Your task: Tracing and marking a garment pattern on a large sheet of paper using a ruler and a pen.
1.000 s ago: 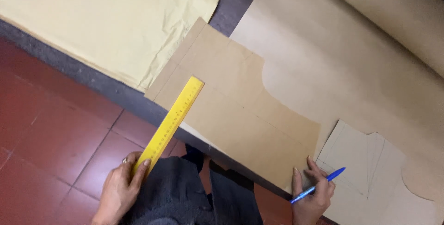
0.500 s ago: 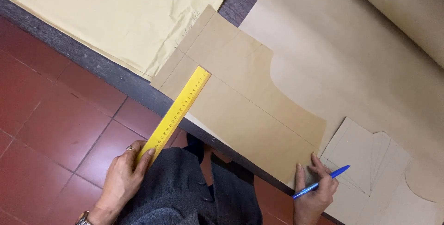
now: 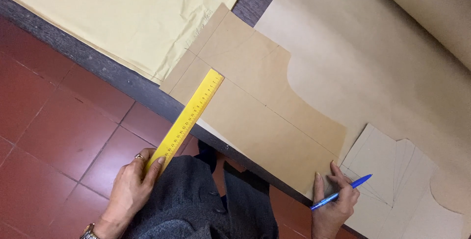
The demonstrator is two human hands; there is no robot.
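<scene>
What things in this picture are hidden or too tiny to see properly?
1. Head view: the near end of the yellow ruler is covered by the left hand.
2. Head view: the ruler's marks are too small to read.
3. Head view: the blue pen is partly hidden inside the right hand.
4. Head view: the paper roll is cut off by the top and right edges.
5. Head view: the pale pattern pieces run past the bottom edge.

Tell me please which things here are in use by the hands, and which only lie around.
In use:
left hand holding yellow ruler
right hand holding blue pen, fingers on brown pattern piece

Lying about:
pale yellow paper
smaller card pieces
big brown sheet
</scene>
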